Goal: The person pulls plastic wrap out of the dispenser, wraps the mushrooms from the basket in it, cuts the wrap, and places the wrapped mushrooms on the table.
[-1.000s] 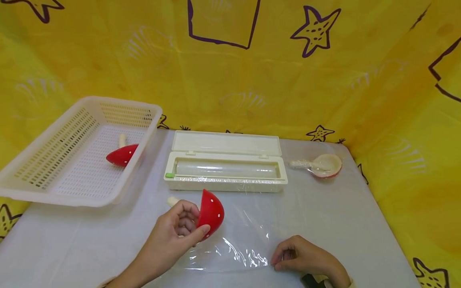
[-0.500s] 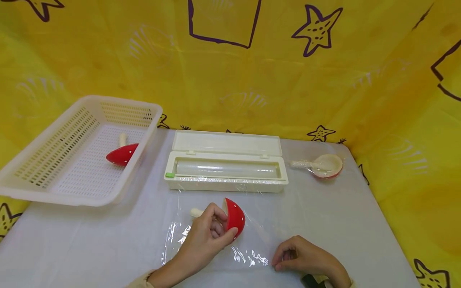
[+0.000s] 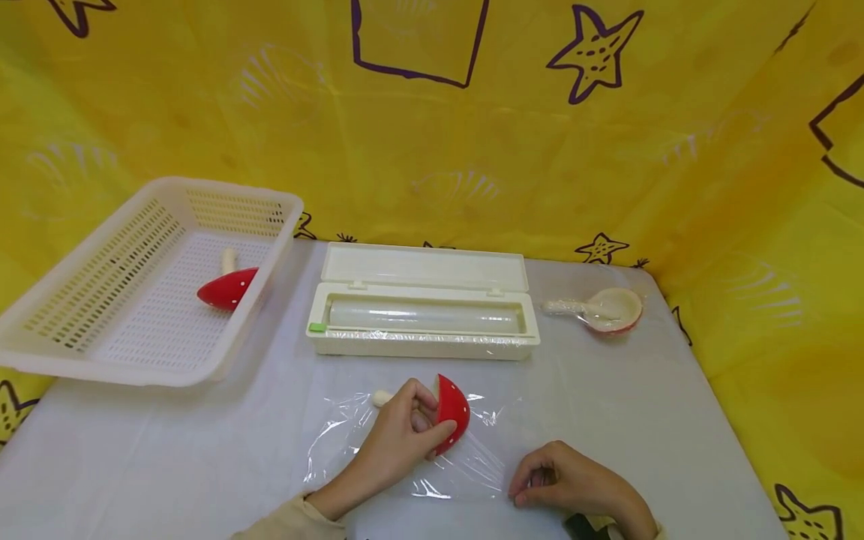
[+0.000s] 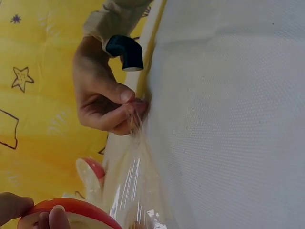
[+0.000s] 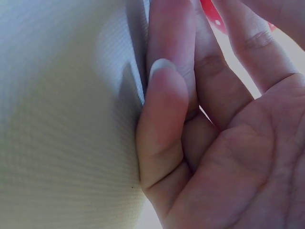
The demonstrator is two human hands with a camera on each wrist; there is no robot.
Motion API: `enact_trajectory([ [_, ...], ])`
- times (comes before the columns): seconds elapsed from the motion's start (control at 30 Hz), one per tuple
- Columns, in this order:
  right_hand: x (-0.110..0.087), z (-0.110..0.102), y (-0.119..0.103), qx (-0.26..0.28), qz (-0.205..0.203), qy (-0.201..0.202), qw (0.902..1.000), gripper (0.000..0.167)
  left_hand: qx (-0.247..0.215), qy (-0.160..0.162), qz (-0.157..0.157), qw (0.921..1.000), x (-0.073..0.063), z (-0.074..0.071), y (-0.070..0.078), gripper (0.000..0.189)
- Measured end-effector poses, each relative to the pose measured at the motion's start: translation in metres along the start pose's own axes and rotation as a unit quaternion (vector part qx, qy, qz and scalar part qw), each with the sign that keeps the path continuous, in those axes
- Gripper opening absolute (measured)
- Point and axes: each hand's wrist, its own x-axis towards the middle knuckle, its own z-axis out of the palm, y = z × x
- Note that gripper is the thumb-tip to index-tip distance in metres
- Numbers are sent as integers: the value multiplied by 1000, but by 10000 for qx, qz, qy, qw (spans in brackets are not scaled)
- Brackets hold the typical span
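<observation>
Left hand (image 3: 400, 437) has moved the red ladle (image 3: 454, 415) nearer the film-pinching right hand (image 3: 565, 477).

your beige left sleeve (image 3: 293, 521) and right sleeve (image 4: 113, 24), loose and creased
your left hand (image 3: 403, 431) and right hand (image 3: 565, 475) are bare; at your right wrist sits a dark, elbow-shaped fitting (image 4: 126, 50) with a pale, flat end.

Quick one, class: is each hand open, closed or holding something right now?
Left hand: closed, holding the red mushroom-shaped piece.
Right hand: closed, pinching the clear film.
</observation>
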Motion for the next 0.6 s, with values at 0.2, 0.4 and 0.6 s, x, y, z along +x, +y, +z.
enact_trajectory([
  [0.2,1,1,0,-19,-63,29,10000,10,-416,-91,-130,9990,4,5,-2,34],
  [0.4,1,1,0,-77,-81,67,9999,10,-409,-178,-191,9988,4,10,-2,33],
  [0.6,1,2,0,-177,-226,116,9995,12,-488,-147,-164,9986,7,15,-1,32],
])
